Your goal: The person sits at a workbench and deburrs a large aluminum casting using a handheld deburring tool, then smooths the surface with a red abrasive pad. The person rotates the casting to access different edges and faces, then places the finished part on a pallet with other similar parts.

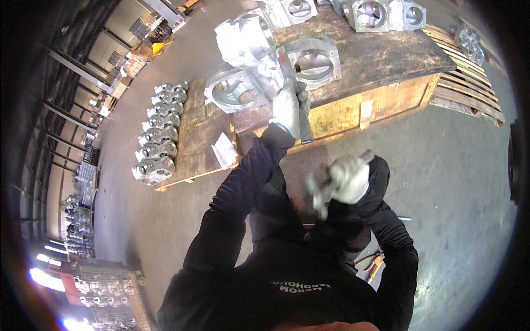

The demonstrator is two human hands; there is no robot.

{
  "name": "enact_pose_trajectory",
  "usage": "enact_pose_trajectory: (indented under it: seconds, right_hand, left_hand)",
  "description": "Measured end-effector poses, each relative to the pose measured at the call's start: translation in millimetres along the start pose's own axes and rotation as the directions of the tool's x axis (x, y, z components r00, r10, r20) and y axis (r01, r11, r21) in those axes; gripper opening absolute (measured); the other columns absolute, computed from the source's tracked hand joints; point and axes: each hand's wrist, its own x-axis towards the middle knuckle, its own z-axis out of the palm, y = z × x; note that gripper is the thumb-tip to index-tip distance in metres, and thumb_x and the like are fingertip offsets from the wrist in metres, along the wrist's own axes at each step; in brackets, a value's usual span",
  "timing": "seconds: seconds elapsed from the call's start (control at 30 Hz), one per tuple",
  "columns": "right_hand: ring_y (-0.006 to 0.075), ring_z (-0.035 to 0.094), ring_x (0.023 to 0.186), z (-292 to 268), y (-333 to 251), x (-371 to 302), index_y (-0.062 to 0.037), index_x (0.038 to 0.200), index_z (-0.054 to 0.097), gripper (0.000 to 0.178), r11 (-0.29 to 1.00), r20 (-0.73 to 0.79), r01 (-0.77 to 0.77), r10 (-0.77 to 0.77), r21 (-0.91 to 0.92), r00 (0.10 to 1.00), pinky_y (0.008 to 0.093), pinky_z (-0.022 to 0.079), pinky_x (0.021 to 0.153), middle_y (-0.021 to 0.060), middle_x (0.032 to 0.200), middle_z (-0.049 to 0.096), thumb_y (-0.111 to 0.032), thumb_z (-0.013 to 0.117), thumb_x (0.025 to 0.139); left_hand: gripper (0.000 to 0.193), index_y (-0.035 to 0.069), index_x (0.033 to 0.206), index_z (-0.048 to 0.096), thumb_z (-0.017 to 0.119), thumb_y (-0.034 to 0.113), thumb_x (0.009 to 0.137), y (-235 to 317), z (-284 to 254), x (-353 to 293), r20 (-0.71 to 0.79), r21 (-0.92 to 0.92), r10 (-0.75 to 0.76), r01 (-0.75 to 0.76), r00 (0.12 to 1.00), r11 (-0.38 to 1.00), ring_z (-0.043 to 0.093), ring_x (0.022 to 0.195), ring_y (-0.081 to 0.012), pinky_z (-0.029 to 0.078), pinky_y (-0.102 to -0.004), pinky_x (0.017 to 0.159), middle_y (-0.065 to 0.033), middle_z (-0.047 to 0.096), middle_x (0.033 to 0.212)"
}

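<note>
My left hand (286, 110), in a pale glove with a blue cuff edge, is closed around a flat dark metal bar (305, 126). It reaches in among silvery cast metal housings at the table edge. One housing (237, 91) with a large round bore lies left of the hand, another (313, 63) right of it, and a bulky cylindrical one (243, 41) stands behind. Lower and to the right, my gloved right hand (349, 179) is closed on a hammer-like tool (317, 198). Motion smears that tool, so its exact shape is unclear.
The wooden bench (386, 58) has a dark worn top and carries more housings (370, 15) at the back. Rows of small castings (160, 135) line its left end, near a white paper (223, 150). A pallet (464, 83) stands right; orange-handled pliers (375, 265) lie beside my right arm.
</note>
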Motion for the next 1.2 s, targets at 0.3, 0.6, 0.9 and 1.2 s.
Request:
enact_pose_trajectory:
  seconds: [0.3, 0.6, 0.9, 1.2]
  right_hand:
    - [0.0315, 0.06, 0.059, 3.6, 1.3, -8.3, -0.0053, 0.101, 0.057, 0.038, 0.833, 0.287, -0.539, 0.49, 0.125, 0.823, 0.0449, 0.051, 0.054, 0.008, 0.072, 0.062, -0.032, 0.075, 0.082]
    - [0.0254, 0.064, 0.063, -3.1, 7.0, 2.6, -0.0117, 0.093, 0.061, 0.025, 0.918, 0.197, -0.383, 0.359, 0.102, 0.912, 0.038, 0.053, 0.056, 0.0039, 0.071, 0.062, -0.021, 0.074, 0.074]
    - [0.0185, 0.056, 0.054, -12.2, -3.4, 12.3, -0.0157, 0.081, 0.063, 0.014, 0.969, -0.186, 0.223, -0.2, 0.108, 0.962, 0.033, 0.045, 0.047, -0.0014, 0.062, 0.052, -0.015, 0.068, 0.068]
    - [0.0166, 0.047, 0.05, -4.7, -9.8, -12.1, -0.0173, 0.065, 0.048, 0.027, 0.954, -0.222, 0.286, -0.261, 0.088, 0.94, 0.0327, 0.035, 0.046, -0.0022, 0.059, 0.041, -0.015, 0.074, 0.063]
  left_hand:
    - [0.034, 0.012, 0.097, 0.059, 0.047, 0.041, 0.11, 5.7, -0.8, -1.7, 0.012, 0.084, 0.023, -0.024, 1.0, 0.996, 0.046, 0.056, -0.0118, 0.037, -0.0276, 0.052, 0.0027, 0.051, 0.07]
    - [0.034, 0.013, 0.092, 0.059, 0.045, 0.039, 0.109, -4.6, -1.5, 14.1, 0.024, 0.146, 0.185, -0.186, 0.982, 0.972, 0.044, 0.05, -0.0124, 0.035, -0.0279, 0.045, 0.0013, 0.051, 0.065]
    - [0.027, 0.01, 0.091, 0.061, 0.052, 0.031, 0.105, -13.7, -9.8, 38.9, 0.109, 0.216, 0.37, -0.385, 0.923, 0.897, 0.049, 0.053, -0.014, 0.041, -0.0289, 0.048, -0.0002, 0.052, 0.065]
    - [0.025, 0.009, 0.094, 0.063, 0.053, 0.029, 0.105, 3.7, 9.1, 44.2, 0.013, 0.071, 0.066, -0.067, 0.998, 0.995, 0.052, 0.058, -0.0141, 0.041, -0.0285, 0.051, -0.0006, 0.056, 0.07]
